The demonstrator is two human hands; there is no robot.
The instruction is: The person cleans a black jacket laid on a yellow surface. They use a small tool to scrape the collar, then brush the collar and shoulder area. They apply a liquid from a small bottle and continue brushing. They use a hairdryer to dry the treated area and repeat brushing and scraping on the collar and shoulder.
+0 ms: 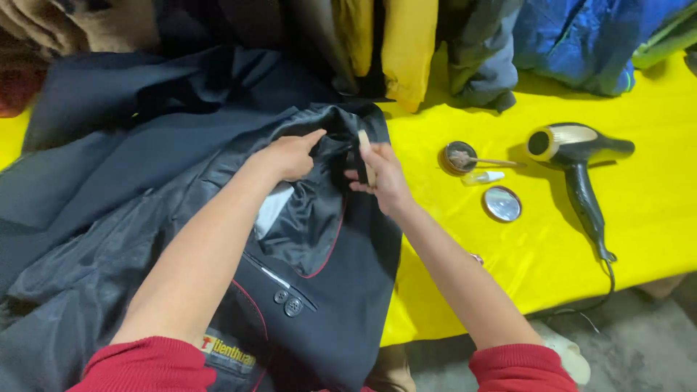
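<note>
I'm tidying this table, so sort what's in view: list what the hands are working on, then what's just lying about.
In use:
- dark jacket, lining pinched by the left hand
- small brush in the right hand

Lying about:
- hair dryer
- open tin
- round lid
- yellow garment
- blue jacket

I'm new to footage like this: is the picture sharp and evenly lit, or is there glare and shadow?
Head view: fairly sharp, slightly soft at the right hand holding a small brush; the yellow tablecloth is bright; the hair dryer casts a soft shadow; the round lid glints; folds of the dark jacket by the left hand lose detail.
</note>
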